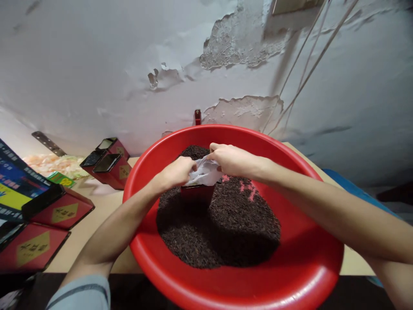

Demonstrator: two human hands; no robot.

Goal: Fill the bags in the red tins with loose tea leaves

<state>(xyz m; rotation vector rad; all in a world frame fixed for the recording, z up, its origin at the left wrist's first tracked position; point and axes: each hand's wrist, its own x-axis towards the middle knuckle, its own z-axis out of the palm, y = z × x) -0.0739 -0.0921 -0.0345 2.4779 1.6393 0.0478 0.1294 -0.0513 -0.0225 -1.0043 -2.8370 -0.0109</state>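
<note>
A big red plastic basin (300, 275) holds a heap of dark loose tea leaves (226, 228). A small dark red tin (197, 193) stands in the heap, with a white plastic liner bag (204, 174) in its mouth. My left hand (176, 172) pinches the bag's left edge. My right hand (230, 160) grips the bag's right edge. Both hands hover just above the tin.
Several red tins with yellow diamond labels (61, 211) lie on the beige table (103, 206) to the left, some open (109, 165). A pale plastic bundle (54, 163) sits at the back left. The peeling wall (245, 47) stands close behind. Something blue (351, 185) lies at right.
</note>
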